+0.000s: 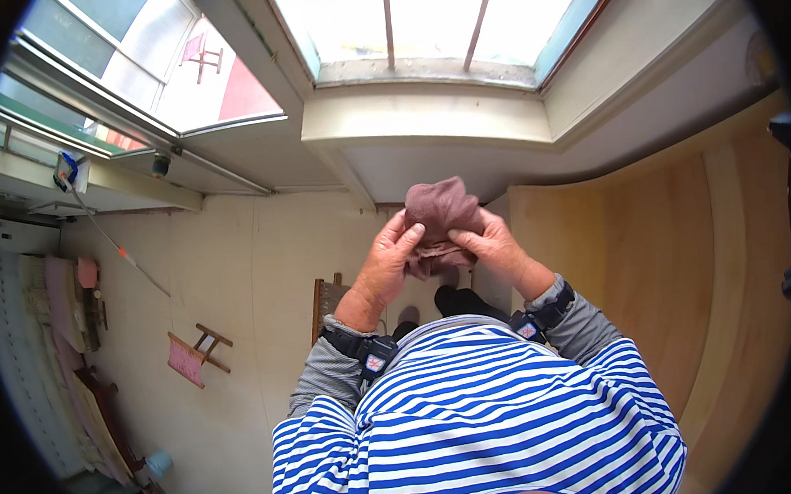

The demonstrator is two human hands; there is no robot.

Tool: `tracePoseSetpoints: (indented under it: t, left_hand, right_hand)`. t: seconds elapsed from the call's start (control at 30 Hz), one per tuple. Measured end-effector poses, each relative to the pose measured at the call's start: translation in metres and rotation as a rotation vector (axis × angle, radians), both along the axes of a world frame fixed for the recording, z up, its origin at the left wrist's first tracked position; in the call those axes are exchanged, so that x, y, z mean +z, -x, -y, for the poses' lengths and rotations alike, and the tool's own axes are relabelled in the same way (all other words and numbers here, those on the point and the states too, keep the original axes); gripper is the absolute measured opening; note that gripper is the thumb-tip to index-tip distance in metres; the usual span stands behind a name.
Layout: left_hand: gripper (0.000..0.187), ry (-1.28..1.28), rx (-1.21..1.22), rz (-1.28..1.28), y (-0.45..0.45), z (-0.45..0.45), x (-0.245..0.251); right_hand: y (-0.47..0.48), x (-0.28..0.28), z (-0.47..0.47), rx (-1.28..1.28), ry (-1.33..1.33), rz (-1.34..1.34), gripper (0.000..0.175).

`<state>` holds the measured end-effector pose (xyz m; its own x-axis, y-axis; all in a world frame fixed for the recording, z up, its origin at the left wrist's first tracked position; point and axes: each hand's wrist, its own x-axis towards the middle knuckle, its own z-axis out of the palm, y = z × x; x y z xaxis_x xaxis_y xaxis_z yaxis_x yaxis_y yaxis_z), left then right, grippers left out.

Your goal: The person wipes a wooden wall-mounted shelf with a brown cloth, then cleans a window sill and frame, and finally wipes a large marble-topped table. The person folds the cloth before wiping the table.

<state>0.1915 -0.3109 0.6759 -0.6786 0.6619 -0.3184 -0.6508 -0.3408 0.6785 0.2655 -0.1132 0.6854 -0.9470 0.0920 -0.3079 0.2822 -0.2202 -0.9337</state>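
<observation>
A mauve cloth (439, 208), soft and bunched, is held up between my two hands in front of my body. My left hand (388, 257) pinches its left side, the thumb lying on top. On the opposite side my right hand (496, 245) grips the cloth in the same way, thumb pressed on the fabric. A gathered fold runs across the lower part between the thumbs. The fingers behind the cloth are hidden.
A window with bars (427, 77) and its sill (422, 111) are ahead. Wooden panelling (610, 249) stands at the right. On the floor at left is a folding stool (196, 355) with a pink seat; a long-handled mop (121, 251) leans behind it. A wooden-framed seat (328, 297) is beside my legs.
</observation>
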Motion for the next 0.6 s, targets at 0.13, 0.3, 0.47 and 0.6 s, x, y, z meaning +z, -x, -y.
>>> tracePoseSetpoints:
  t: [0.13,0.3,0.47,0.6]
  left_hand:
    - [0.042,0.127,0.170,-0.052,0.032,-0.014,0.013]
    - [0.037,0.190,0.295,0.037,0.040,0.010,-0.012]
    - [0.033,0.284,0.417,0.174,0.039,0.048,-0.049]
    - [0.034,0.244,0.471,0.187,0.056,0.082,-0.064]
  right_hand:
    - [0.019,0.021,-0.080,-0.371,-0.544,-0.341,0.034]
    - [0.071,-0.005,-0.176,-0.479,-1.551,-0.312,0.044]
    - [0.104,-0.059,-0.173,-0.102,-1.775,-0.112,0.048]
    - [0.123,-0.067,-0.150,-0.184,-1.663,-0.121,0.046]
